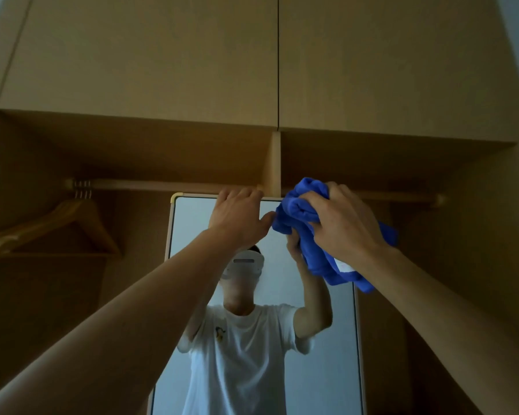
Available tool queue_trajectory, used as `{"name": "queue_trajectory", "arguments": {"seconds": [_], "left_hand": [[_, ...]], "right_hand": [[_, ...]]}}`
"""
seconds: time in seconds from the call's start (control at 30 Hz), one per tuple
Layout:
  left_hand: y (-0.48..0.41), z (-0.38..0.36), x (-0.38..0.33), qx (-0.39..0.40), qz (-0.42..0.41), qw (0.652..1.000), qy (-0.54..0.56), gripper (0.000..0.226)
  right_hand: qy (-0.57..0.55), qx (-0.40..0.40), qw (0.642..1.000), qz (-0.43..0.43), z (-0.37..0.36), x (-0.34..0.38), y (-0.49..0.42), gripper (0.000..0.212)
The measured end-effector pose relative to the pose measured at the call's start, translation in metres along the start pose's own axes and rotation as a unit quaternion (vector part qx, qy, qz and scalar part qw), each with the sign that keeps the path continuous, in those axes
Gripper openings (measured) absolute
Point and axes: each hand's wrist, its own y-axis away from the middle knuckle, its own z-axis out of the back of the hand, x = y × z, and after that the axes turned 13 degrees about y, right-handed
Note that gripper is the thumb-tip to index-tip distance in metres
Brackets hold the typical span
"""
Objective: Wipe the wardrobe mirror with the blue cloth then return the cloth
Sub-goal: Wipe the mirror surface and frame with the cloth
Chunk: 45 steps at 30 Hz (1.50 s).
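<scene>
Clearly, right hand (342, 223) clutched bunched blue cloth (300, 208) against mirror (189, 223) at top right corner. Left hand (237, 214) hooked fingers over top edge, just left of cloth. Mirror stood tall; nearly all glass lay below cloth, so next stroke probably downward.

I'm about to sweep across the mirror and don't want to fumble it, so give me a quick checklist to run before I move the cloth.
1. Right hand grips the blue cloth: ok.
2. Cloth touching the mirror glass: cannot tell.
3. Cloth spread flat for wiping: not ok, it is bunched.
4. Left hand holds the mirror's top edge: ok.
5. Wooden hangers out of the wiping path: ok, off to the left.
</scene>
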Motion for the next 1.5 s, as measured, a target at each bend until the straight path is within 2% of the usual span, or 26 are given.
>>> {"name": "queue_trajectory", "arguments": {"seconds": [0.27,0.67,0.8,0.97,1.07,1.17,1.4,1.5], "left_hand": [[0.002,0.003,-0.003,-0.012,0.005,1.0,0.021,0.061],[0.022,0.046,-0.014,-0.012,-0.007,0.999,0.035,0.061],[0.03,0.059,-0.002,-0.015,0.023,0.999,0.02,0.06],[0.031,0.057,0.002,-0.009,0.011,0.999,0.037,0.06],[0.031,0.055,0.002,-0.026,0.011,0.998,0.059,0.057],[0.032,0.054,-0.001,-0.027,0.012,0.997,0.073,0.057],[0.034,0.051,-0.001,-0.039,0.002,0.996,0.084,0.047],[0.035,0.053,0.006,-0.039,-0.012,0.997,0.065,0.049]], "right_hand": [[-0.022,0.005,0.999,-0.033,-0.001,-0.011,-0.001,0.05],[0.017,-0.017,0.999,-0.043,0.049,-0.029,-0.016,0.035],[0.033,0.026,0.998,-0.047,0.054,-0.038,-0.031,0.031],[0.005,0.124,0.99,-0.069,0.057,-0.049,-0.049,0.017],[-0.005,0.173,0.983,-0.056,0.061,-0.049,-0.056,0.027],[-0.024,0.202,0.978,-0.034,0.066,-0.04,-0.062,0.021],[-0.069,0.14,0.987,0.035,0.072,0.032,-0.081,0.02],[-0.074,0.116,0.99,0.032,0.07,0.032,-0.077,0.019]]}}
